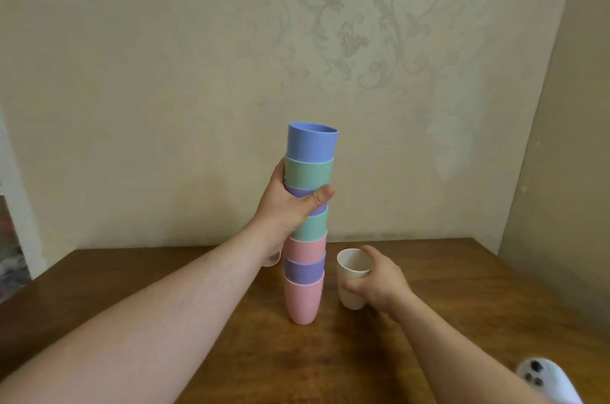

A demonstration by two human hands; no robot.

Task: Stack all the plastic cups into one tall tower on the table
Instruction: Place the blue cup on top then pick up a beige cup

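Wooden table (462,321) spanning lower frame, patterned wall behind. Cup tower (308,222) standing upright near table centre, seven nested cups: pink base, purple, pink, green, purple, green, blue on top. Left hand (290,202) wrapping tower at mid-height, thumb in front, fingers clamped round upper purple cup. Right hand (379,285) at 3 o'clock of tower base, gripping cream cup (353,278), fingers closed round its side; cup tilting slightly, just beside tower, not touching. Another pale cup (272,260) peeking out behind left wrist, mostly hidden. White device (544,380) sitting at 5 o'clock corner.
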